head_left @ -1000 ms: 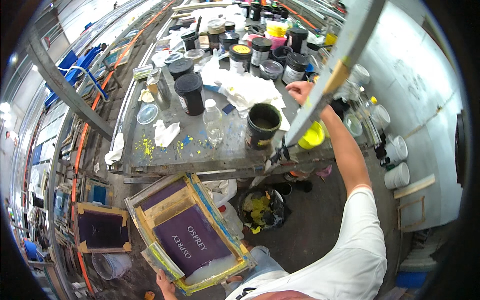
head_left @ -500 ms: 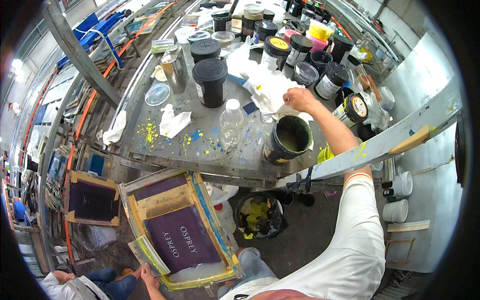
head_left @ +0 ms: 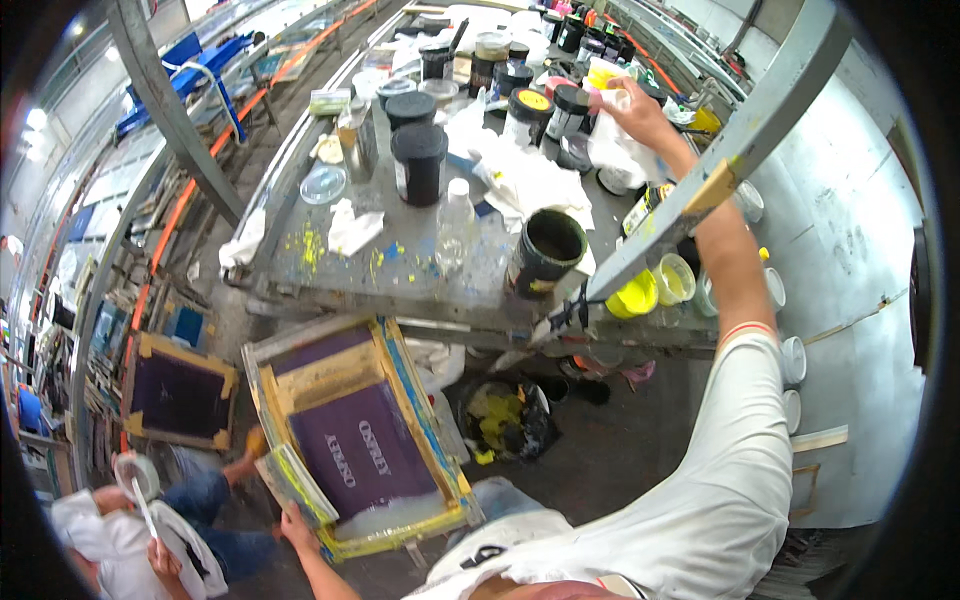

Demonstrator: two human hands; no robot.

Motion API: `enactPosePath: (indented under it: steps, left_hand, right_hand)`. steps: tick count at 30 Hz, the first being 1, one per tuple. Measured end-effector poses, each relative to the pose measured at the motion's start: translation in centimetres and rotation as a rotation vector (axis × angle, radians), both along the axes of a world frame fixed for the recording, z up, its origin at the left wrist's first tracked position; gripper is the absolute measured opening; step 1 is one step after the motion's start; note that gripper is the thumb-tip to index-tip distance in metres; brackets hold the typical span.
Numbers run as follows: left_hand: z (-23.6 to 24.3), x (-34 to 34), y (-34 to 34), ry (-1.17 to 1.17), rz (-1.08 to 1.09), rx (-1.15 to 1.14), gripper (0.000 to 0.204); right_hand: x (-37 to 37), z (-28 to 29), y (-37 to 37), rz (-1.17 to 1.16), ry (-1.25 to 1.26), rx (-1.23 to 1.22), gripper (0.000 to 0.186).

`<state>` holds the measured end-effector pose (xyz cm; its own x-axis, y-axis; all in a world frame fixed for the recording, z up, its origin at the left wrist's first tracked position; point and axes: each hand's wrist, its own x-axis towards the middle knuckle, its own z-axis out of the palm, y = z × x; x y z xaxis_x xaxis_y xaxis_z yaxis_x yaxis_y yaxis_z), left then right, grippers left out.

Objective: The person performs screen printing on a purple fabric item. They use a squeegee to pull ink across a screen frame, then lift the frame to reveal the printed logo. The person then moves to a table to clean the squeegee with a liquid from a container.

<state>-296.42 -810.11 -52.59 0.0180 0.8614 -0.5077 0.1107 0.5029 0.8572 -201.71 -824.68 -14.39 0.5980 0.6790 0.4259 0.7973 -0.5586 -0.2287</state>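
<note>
My right hand [head_left: 634,112] is raised over the far right of the cluttered table, fingers closed on a white rag [head_left: 618,148] that hangs below it. At lower left, my left hand [head_left: 299,528] grips the bottom left edge of a tilted screen-printing frame [head_left: 262,395] with dark purple mesh and pale lettering. A flat squeegee [head_left: 298,484] with yellow stains lies across the frame's left edge, just above that hand; whether the fingers touch it I cannot tell. An open black ink tub [head_left: 548,262] stands near the table's front edge. More white rags [head_left: 530,175] lie behind it.
A slanted grey metal post [head_left: 745,140] crosses before my right arm. A clear bottle [head_left: 455,232], lidded black tubs [head_left: 418,165] and yellow cups [head_left: 634,295] stand on the table [head_left: 395,300]. Below is a lined waste bin [head_left: 505,415]. Another person [head_left: 140,530] holds a white container at lower left.
My right hand has moved up, away and slightly right, lifting a white rag off the pile. The left hand still grips the frame. The other person has raised a white container.
</note>
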Motion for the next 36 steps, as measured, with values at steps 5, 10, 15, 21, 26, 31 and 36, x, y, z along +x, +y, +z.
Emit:
enactPosePath:
  steps: [5,10,15,21,26,31,36]
  left_hand:
    - [-1.8,-1.5,-0.1,0.158,0.016,0.021,0.055]
    - [-2.1,-3.1,0.2,0.085,-0.057,0.0,0.063]
    - [0.0,-1.7,-0.6,0.074,0.0,-0.038,0.064]
    - [1.7,0.3,-0.4,0.033,0.036,-0.086,0.06]
    - [1.4,2.3,1.1,0.002,0.04,-0.082,0.057]
    - [-2.5,1.5,2.4,0.011,0.049,-0.084,0.057]
    - [-3.4,1.3,3.2,0.049,0.046,-0.05,0.057]
  right_hand:
    - [-4.8,3.9,-14.0,-0.143,-0.053,-1.198,0.032]
    - [-12.7,5.3,-24.7,-0.18,0.548,-0.978,0.024]
    - [-15.8,5.9,-19.3,-0.321,0.961,-0.151,0.043]
    - [-12.5,1.7,-9.1,0.11,1.203,0.071,0.07]
    - [-11.2,-4.0,-0.5,0.393,0.509,-0.452,0.032]
    - [-13.7,-8.4,6.1,0.339,0.564,-1.149,0.043]
    - [-6.7,-21.9,5.5,0.716,0.373,-1.339,0.03]
